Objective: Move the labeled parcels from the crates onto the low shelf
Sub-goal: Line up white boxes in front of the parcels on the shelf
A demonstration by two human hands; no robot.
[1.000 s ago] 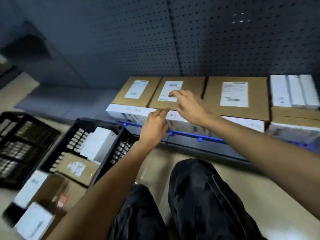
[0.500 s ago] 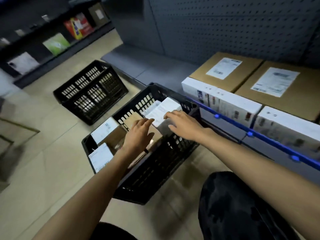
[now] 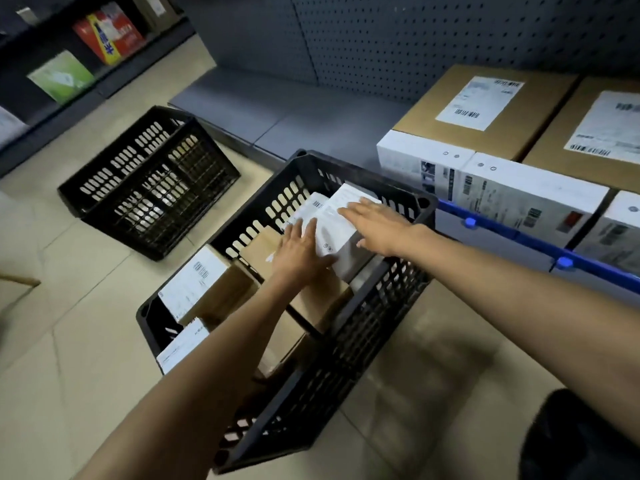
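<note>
White labelled parcel [image 3: 333, 233] in black slotted plastic crate [image 3: 381, 306] has left hand [image 3: 298, 252] and right hand [image 3: 378, 227] flat against it, fingers straight, likely readying a 2-handed lift.

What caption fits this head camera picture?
Left hand and right hand touch a white parcel in the black crate beside the low shelf.

I see a red-and-yellow box [image 3: 110, 36] beside a green packet [image 3: 60, 77] on the far rack [image 3: 104, 90], grey pegboard [image 3: 415, 39] ahead, and beige floor tiles [image 3: 69, 341] below.
</note>
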